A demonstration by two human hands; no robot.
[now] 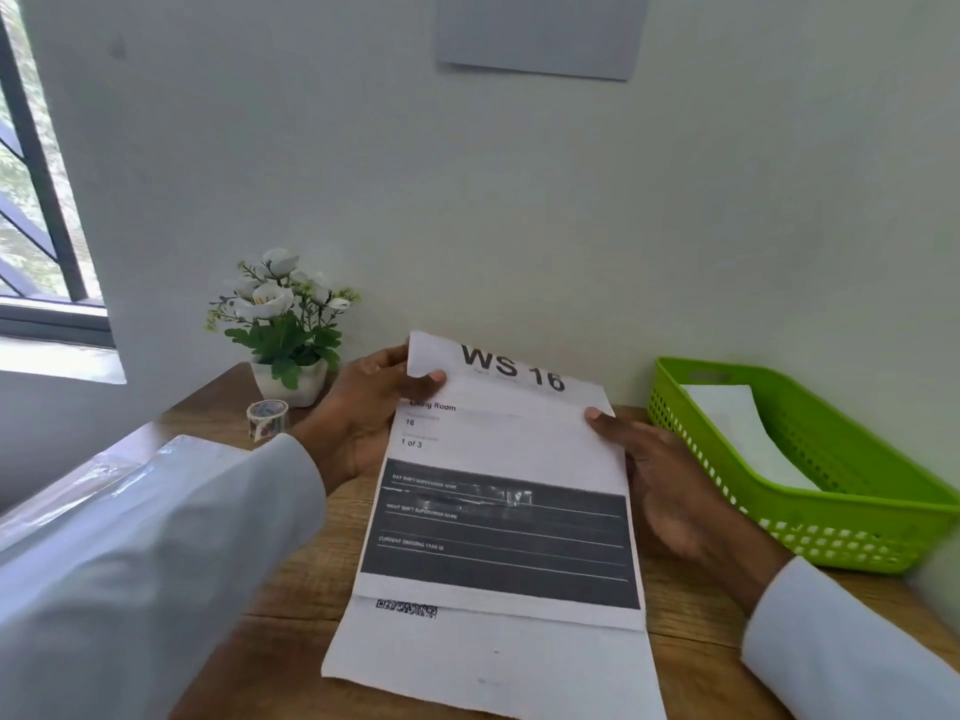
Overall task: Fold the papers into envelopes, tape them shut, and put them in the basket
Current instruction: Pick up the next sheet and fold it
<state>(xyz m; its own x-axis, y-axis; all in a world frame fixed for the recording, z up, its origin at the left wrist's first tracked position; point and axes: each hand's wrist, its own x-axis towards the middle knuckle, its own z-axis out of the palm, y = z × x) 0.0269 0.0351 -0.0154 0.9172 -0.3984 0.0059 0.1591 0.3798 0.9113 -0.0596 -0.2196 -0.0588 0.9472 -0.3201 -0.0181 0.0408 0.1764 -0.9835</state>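
Note:
A printed sheet of paper (498,511) headed "WS 16", with a dark band across its middle, lies on the wooden table (291,579) in front of me. Its top part is lifted off the table along a crease. My left hand (363,407) pinches the top left corner, thumb on the printed side. My right hand (654,475) grips the right edge near the top. A roll of patterned tape (267,419) stands on the table left of my left hand. The green plastic basket (831,532) sits at the right and holds a white folded paper (748,433).
A small white pot of artificial white flowers (285,330) stands at the back left against the wall. A window (36,200) is at the far left. A grey sheet (540,31) hangs on the wall above.

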